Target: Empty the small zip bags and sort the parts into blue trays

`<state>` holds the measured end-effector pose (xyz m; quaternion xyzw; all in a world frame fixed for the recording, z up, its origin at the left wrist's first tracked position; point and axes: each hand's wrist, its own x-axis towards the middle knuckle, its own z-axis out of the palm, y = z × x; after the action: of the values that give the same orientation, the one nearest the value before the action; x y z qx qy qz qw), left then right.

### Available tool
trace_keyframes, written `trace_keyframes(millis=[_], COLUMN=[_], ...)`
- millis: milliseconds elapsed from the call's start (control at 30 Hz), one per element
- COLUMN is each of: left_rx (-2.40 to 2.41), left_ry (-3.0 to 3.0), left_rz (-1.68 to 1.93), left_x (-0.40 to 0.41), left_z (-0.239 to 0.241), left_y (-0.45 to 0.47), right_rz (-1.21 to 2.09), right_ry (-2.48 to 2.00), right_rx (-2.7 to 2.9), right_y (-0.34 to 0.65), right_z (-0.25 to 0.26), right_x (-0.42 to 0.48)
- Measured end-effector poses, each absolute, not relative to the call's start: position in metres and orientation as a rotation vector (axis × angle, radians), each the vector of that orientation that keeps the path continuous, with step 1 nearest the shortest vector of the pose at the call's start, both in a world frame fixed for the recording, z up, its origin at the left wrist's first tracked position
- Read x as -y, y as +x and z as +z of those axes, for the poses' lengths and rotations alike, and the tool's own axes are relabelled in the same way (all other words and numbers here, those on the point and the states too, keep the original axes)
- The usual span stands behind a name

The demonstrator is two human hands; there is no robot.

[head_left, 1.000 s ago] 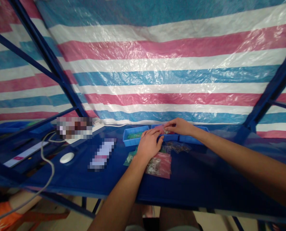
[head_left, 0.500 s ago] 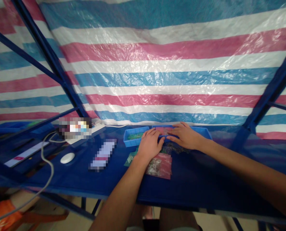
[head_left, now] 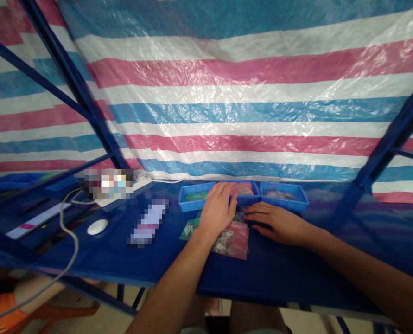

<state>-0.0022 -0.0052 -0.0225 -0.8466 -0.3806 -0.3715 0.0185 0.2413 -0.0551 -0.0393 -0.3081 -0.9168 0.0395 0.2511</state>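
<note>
My left hand [head_left: 217, 209] lies palm down with fingers stretched out over small plastic bags on the blue table [head_left: 282, 273], its fingertips near the middle blue tray [head_left: 247, 198]. Below it a pink bag [head_left: 234, 240] of small parts shows, and a green bag [head_left: 188, 228] peeks out at its left. My right hand [head_left: 279, 223] rests flat beside it on the table, fingers apart, covering a dark bag. Three shallow blue trays stand in a row behind: the left blue tray [head_left: 193, 202] holds green bags, the middle one pink, the right blue tray [head_left: 285, 197] dark ones.
A white mouse [head_left: 97, 227] with a grey cable, a blurred-out flat item [head_left: 148, 223] and a white strip lie on the left of the table. A striped tarpaulin [head_left: 248, 102] hangs behind, framed by blue metal bars [head_left: 74, 88]. Someone's orange sleeve shows bottom left.
My right hand has pulled back from the middle tray toward me and come down flat on the table. My left hand has barely shifted.
</note>
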Motion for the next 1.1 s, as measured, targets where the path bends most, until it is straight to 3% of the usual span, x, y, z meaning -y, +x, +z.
trace_keyframes(millis=[333,700,1100], left_rx=[0.957,0.948,0.943], left_ry=[-2.816,-2.979,-3.014], left_rz=[-1.247,-1.279,-1.441], left_x=[0.020,0.017,0.022], left_z=[-0.019,-0.029,-0.027], left_y=[0.002,0.007,0.010], right_rz=[0.181,0.678,0.892], right_ry=[-1.000,-0.993,-0.926], right_rx=[2.219,1.521,1.519], right_y=[0.239,0.232,0.228], right_z=[-0.050,-0.051,-0.052], right_x=[0.044,0.056,0.055])
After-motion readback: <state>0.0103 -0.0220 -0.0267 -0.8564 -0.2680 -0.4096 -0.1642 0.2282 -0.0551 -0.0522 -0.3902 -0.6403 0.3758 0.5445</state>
